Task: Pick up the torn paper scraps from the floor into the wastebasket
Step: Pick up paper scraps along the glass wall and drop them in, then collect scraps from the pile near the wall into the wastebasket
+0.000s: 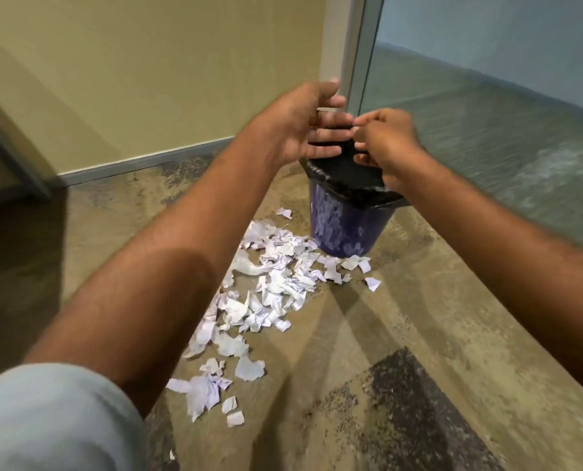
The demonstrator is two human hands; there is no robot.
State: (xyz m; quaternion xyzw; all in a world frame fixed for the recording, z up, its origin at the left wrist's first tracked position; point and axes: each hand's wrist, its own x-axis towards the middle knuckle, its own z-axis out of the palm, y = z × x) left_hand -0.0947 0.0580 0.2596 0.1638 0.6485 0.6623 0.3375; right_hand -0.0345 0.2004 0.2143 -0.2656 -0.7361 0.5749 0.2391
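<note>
White paper scraps point(276, 287) are lying in a long messy trail on the brown floor point(402, 334). The trail is starting right beside the foot of the wastebasket point(344, 232) and running back toward the person. A few small bits are lying a little apart from the main pile. The wastebasket is purple-blue and is standing upright near a glass panel point(487, 96). A black bag point(348, 176) is lining it and folding over its rim. Both hands are hanging in the air above the open top of the wastebasket. The left hand point(303, 127) is spreading its fingers out straight, with the palm turned toward the other hand, and it is holding nothing. The right hand point(385, 141) is curling its fingers, and its fingertips are touching or nearly touching the fingers of the left hand. The right hand is blurry, so I cannot tell if it is pinching a scrap or holding nothing at all. Both arms are bare, and a pale grey sleeve point(45, 419) is showing at the bottom left corner. A yellow wall point(147, 79) is standing behind the hands on the left.
</note>
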